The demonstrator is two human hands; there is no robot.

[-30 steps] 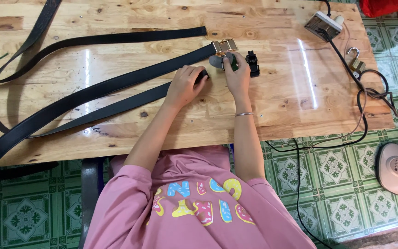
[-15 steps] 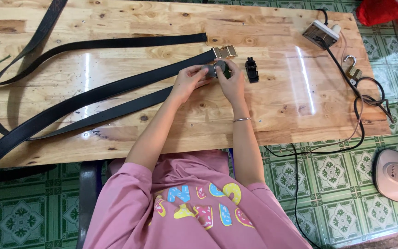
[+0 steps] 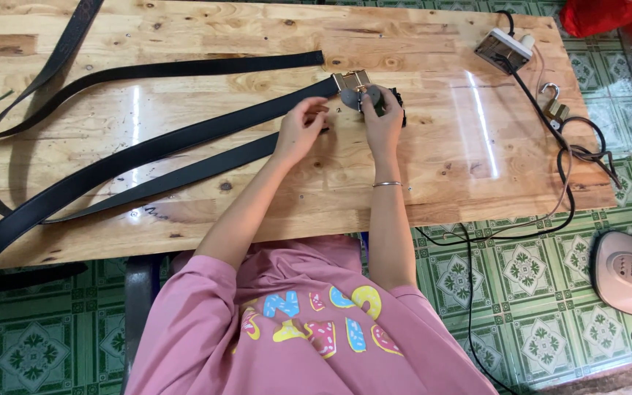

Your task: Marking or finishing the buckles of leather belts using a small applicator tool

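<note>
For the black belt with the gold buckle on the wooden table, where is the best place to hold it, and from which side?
Probably the flat strap just behind the gold buckle, pinched across its width from the near edge of the wooden table. The black belt lies flat there and is narrow, so fingers span it easily. The left hand and right hand already work at that end.

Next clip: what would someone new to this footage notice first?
Long black leather belts sweep in loops across the left half of the pale wooden tabletop. At its middle, the left hand pins a belt end while the right hand works at a gold-coloured metal buckle. Nearer the camera, the pink printed shirt fills the bottom, over green patterned floor tiles.
</note>
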